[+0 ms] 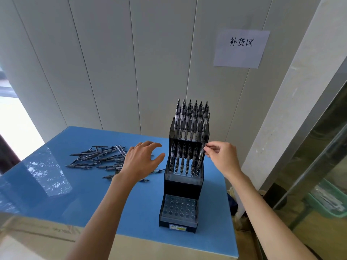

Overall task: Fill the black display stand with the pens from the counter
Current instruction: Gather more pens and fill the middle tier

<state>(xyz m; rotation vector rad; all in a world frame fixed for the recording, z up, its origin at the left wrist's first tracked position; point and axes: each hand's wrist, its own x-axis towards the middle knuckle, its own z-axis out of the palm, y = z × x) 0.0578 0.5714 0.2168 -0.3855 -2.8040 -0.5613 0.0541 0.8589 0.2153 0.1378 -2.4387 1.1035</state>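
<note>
A black three-tier display stand (181, 190) stands on the blue counter (78, 199). Its top tier is packed with several upright pens (191, 119). The middle tier holds several more, and the bottom tier's holes (179, 208) hold none. My right hand (222, 156) pinches the top of a pen (201, 158) standing at the right end of the middle tier. My left hand (142, 159) hovers with fingers spread above the right edge of a loose pile of pens (99, 158) lying on the counter, holding nothing.
A white panelled wall rises behind the counter, with a paper sign (241, 48) taped on it. A cardboard box (35, 239) sits at the lower left. A glass-fronted frame (315, 166) and a green tray (326, 203) lie to the right.
</note>
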